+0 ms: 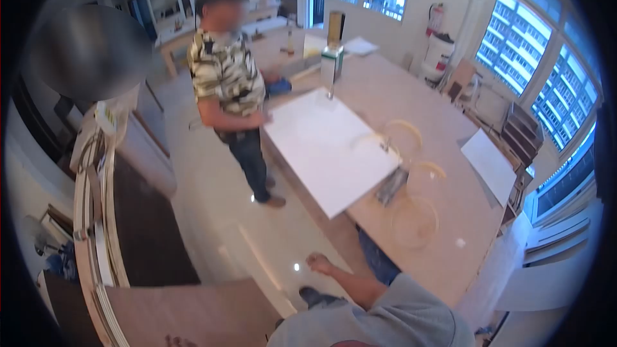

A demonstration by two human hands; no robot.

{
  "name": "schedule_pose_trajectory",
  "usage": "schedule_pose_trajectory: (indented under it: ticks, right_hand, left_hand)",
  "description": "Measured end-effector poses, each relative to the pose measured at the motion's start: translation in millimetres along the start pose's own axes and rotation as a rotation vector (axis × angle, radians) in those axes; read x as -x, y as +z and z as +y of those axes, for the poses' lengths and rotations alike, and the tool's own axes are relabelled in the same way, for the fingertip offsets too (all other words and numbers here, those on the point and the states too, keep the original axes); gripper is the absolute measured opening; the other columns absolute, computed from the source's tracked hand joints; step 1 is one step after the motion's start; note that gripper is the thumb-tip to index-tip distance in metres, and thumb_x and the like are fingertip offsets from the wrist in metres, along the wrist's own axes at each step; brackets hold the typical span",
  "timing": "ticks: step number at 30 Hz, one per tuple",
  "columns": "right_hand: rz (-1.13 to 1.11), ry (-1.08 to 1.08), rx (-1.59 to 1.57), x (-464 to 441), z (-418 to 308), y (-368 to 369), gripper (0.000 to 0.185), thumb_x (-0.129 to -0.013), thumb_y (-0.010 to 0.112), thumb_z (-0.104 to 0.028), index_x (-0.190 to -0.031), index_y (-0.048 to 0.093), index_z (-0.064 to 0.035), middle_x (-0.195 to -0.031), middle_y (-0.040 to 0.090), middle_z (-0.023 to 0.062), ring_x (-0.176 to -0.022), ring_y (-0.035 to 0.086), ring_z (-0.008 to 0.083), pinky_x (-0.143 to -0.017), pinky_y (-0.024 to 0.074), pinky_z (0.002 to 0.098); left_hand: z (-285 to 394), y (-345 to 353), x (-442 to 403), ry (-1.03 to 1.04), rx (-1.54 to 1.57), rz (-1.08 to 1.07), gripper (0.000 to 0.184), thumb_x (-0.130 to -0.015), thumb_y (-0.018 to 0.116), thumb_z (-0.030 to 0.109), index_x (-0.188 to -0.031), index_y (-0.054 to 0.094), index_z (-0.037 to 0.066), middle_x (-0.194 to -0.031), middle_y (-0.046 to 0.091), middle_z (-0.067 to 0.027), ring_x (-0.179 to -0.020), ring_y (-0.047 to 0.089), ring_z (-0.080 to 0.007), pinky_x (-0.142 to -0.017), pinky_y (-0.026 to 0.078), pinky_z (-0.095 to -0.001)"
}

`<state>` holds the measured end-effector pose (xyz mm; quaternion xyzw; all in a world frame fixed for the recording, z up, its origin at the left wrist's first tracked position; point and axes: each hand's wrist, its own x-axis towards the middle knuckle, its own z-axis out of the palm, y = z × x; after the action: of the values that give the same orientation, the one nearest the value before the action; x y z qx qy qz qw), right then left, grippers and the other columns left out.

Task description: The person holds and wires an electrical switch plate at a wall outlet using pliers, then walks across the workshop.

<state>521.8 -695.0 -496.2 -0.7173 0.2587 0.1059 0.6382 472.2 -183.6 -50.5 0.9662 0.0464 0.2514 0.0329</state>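
My right hand (319, 262) hangs over the tiled floor, beside the near-left edge of the worktable (450, 247). Its fingers look loosely apart, and I see nothing in them. My left hand is outside the picture. Closest to me on the tabletop lies a large white sheet (334, 151), one corner jutting past the table's edge. Near its right end are a dark grey item (391, 185), too blurred to name, and several thin yellowish rings (427, 180). A co-worker (228, 77) stands across the sheet's left side, one hand (258, 120) at its edge.
A green-and-white box (331, 64) stands at the table's far end. Another white sheet (490, 166) lies by the right edge. Dark boards (151, 231) and a brown panel (193, 311) occupy the left. White buckets (439, 58) stand by the wall below a fire extinguisher (436, 18).
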Motion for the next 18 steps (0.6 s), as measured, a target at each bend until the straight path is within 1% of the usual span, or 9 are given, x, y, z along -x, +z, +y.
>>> schedule_pose_trajectory:
  ticks: [1, 3, 5, 7, 9, 11, 13, 16, 18]
  right_hand:
    - [-0.022, 0.037, 0.070, 5.7, -36.4, -4.7, 0.025, -0.091, 0.076, -0.015, -0.113, 0.074, -0.0024, -0.098, 0.073, 0.0091, -0.084, 0.071, 0.0193, -0.074, 0.0617, 0.0377]
    - [0.039, -0.043, 0.175, -17.2, -35.9, -9.1, 0.024, -0.093, 0.075, -0.017, -0.112, 0.074, -0.0019, -0.098, 0.073, 0.0093, -0.084, 0.071, 0.0199, -0.072, 0.0616, 0.0370]
    - [0.104, -0.015, 0.129, -14.8, -35.3, -20.9, 0.024, -0.094, 0.074, -0.019, -0.112, 0.073, -0.0019, -0.098, 0.073, 0.0096, -0.084, 0.072, 0.0204, -0.072, 0.0616, 0.0366]
    - [0.124, 0.076, 0.001, 10.2, -31.2, -36.6, 0.025, -0.096, 0.073, -0.021, -0.111, 0.073, -0.0012, -0.098, 0.073, 0.0099, -0.084, 0.072, 0.0207, -0.072, 0.0620, 0.0363]
    - [0.120, 0.188, -0.152, 36.3, -22.9, -56.7, 0.025, -0.095, 0.075, -0.024, -0.109, 0.075, -0.0023, -0.098, 0.074, 0.0099, -0.086, 0.073, 0.0222, -0.072, 0.0621, 0.0373]
    - [0.139, 0.311, -0.082, 52.4, 15.0, -70.6, 0.025, -0.093, 0.077, -0.026, -0.106, 0.077, -0.0058, -0.096, 0.075, 0.0097, -0.087, 0.074, 0.0252, -0.073, 0.0619, 0.0394]
    - [0.026, 0.362, 0.366, 69.5, 62.9, -79.0, 0.024, -0.091, 0.079, -0.029, -0.104, 0.080, -0.0092, -0.094, 0.077, 0.0096, -0.089, 0.075, 0.0282, -0.073, 0.0617, 0.0415]
    - [-0.315, 0.290, 1.180, 95.0, 112.1, -58.1, 0.023, -0.087, 0.082, -0.033, -0.100, 0.083, -0.0144, -0.092, 0.078, 0.0093, -0.091, 0.076, 0.0327, -0.073, 0.0614, 0.0447]
    - [-0.296, 0.255, 1.260, 96.4, 124.0, -27.7, 0.018, -0.084, 0.082, -0.032, -0.094, 0.083, -0.0175, -0.091, 0.079, 0.0070, -0.087, 0.076, 0.0319, -0.070, 0.0598, 0.0447]
  left_hand:
    - [20.2, 19.4, -19.6, 0.001, 0.129, -0.153, 0.046, -0.110, 0.060, 0.030, -0.144, 0.055, -0.001, -0.150, 0.055, -0.0174, -0.128, 0.058, -0.0346, -0.107, 0.048, -0.0448]
    - [50.6, 50.4, -49.5, -0.035, 0.353, -0.512, 0.052, -0.112, 0.056, 0.035, -0.151, 0.050, 0.001, -0.158, 0.047, -0.0175, -0.138, 0.052, -0.0350, -0.114, 0.042, -0.0481]
    - [69.3, 78.1, -61.7, -0.112, 0.481, -0.837, 0.058, -0.114, 0.051, 0.039, -0.158, 0.044, 0.002, -0.167, 0.039, -0.0177, -0.148, 0.045, -0.0354, -0.122, 0.035, -0.0513]
    - [83.2, 113.5, -68.9, -0.180, 0.541, -1.033, 0.064, -0.116, 0.046, 0.044, -0.165, 0.038, 0.004, -0.175, 0.031, -0.0179, -0.157, 0.038, -0.0359, -0.130, 0.028, -0.0546]
    - [68.1, 163.0, -68.9, -0.112, 0.541, -0.994, 0.054, -0.108, 0.057, 0.037, -0.149, 0.048, 0.001, -0.157, 0.043, -0.0191, -0.137, 0.050, -0.0348, -0.113, 0.038, -0.0508]
    - [58.1, 231.0, -74.8, 0.077, 0.583, -0.875, 0.036, -0.094, 0.078, 0.022, -0.117, 0.067, -0.003, -0.121, 0.068, -0.0217, -0.097, 0.073, -0.0327, -0.081, 0.059, -0.0433]
    - [54.9, 257.6, -85.3, 0.069, 0.548, -0.911, 0.035, -0.093, 0.078, 0.022, -0.116, 0.068, -0.003, -0.117, 0.069, -0.0220, -0.097, 0.074, -0.0342, -0.082, 0.059, -0.0437]
    - [26.7, 274.4, -117.3, 0.140, 0.517, -0.975, 0.034, -0.092, 0.078, 0.023, -0.114, 0.069, -0.002, -0.108, 0.072, -0.0225, -0.097, 0.075, -0.0371, -0.083, 0.059, -0.0449]
    - [10.3, 320.2, -132.5, 0.254, 0.542, -0.993, 0.033, -0.093, 0.078, 0.024, -0.111, 0.069, -0.003, -0.098, 0.073, -0.0224, -0.095, 0.074, -0.0383, -0.083, 0.058, -0.0464]
